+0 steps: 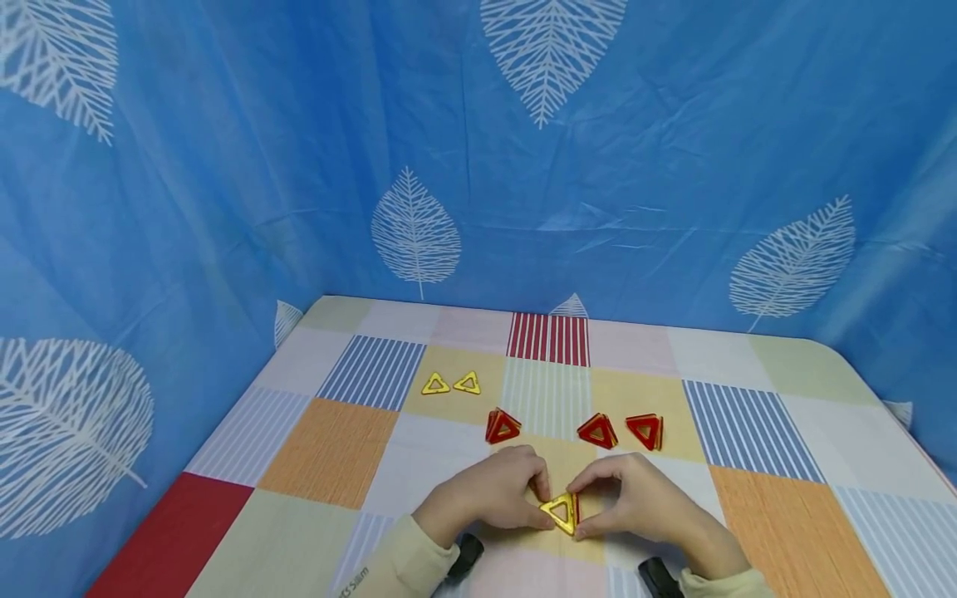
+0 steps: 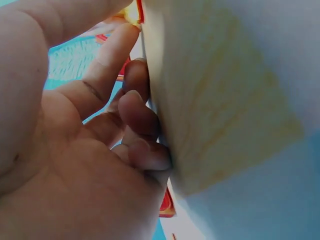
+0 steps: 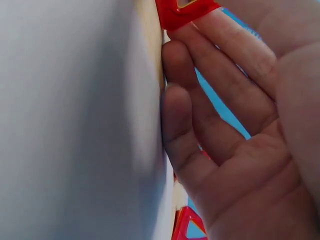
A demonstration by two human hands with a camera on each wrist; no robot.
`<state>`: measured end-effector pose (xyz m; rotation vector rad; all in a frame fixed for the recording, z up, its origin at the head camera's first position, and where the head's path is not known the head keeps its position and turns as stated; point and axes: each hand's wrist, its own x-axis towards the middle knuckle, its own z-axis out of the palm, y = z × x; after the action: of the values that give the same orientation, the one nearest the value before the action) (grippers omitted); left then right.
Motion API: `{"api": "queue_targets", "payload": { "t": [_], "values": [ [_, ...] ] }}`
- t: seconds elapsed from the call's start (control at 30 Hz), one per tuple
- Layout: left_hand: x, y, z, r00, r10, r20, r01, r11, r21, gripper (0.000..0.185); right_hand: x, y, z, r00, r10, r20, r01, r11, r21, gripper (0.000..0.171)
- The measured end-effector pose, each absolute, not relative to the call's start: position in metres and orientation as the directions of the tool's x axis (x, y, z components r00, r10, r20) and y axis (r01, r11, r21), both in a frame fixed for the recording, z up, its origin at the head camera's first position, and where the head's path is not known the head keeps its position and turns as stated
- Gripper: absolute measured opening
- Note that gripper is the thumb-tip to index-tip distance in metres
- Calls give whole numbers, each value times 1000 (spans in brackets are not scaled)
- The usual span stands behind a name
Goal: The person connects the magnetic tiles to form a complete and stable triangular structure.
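Both hands meet near the front middle of the table around small triangular frame pieces. My left hand pinches a yellow triangular frame near its left corner with thumb and forefinger. From the other side my right hand grips a red triangular frame, thumb and forefinger at its ends. The red piece stands against the yellow one; whether they are joined I cannot tell. In the left wrist view, only a bit of the yellow frame shows at the fingertips, and the other fingers are curled near the cloth.
Beyond the hands lie red triangular assemblies: one at left, one in the middle and one at right. Two flat yellow triangles, left and right, lie farther back. A patchwork cloth covers the table; a blue leaf-print curtain surrounds it.
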<state>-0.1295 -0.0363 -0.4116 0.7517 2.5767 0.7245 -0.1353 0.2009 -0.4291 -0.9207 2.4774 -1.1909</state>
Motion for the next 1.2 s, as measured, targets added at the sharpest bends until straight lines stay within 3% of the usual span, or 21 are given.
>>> {"api": "queue_targets", "payload": {
  "t": [0.37, 0.53, 0.73, 0.87, 1.0, 1.1, 1.2],
  "values": [
    [-127, -29, -410, -814, 552, -182, 413, 769, 488, 26, -138, 206, -427, -773, -631, 60, -425, 446, -788, 38],
    [-127, -39, -411, -797, 586, -146, 426, 717, 553, 29, -136, 208, -430, -792, -609, 37, -404, 478, -780, 36],
    [-141, -76, -411, -785, 617, 48, 443, 505, 741, 21, -134, 208, -433, -797, -604, 18, -381, 478, -792, 34],
    [-161, -109, -411, -889, 446, 107, 358, 529, 769, 17, -134, 207, -432, -801, -599, 9, -364, 474, -802, 34],
    [-184, -140, -413, -986, 161, 43, 136, 631, 764, 22, -134, 205, -432, -802, -598, 5, -358, 473, -805, 34],
    [-199, -155, -416, -999, 24, -28, -5, 661, 750, 30, -134, 205, -432, -802, -597, -4, -351, 476, -806, 34],
    [-208, -164, -419, -998, -15, -63, -56, 684, 727, 36, -135, 205, -433, -804, -594, -12, -342, 480, -808, 34]
  ]
}}
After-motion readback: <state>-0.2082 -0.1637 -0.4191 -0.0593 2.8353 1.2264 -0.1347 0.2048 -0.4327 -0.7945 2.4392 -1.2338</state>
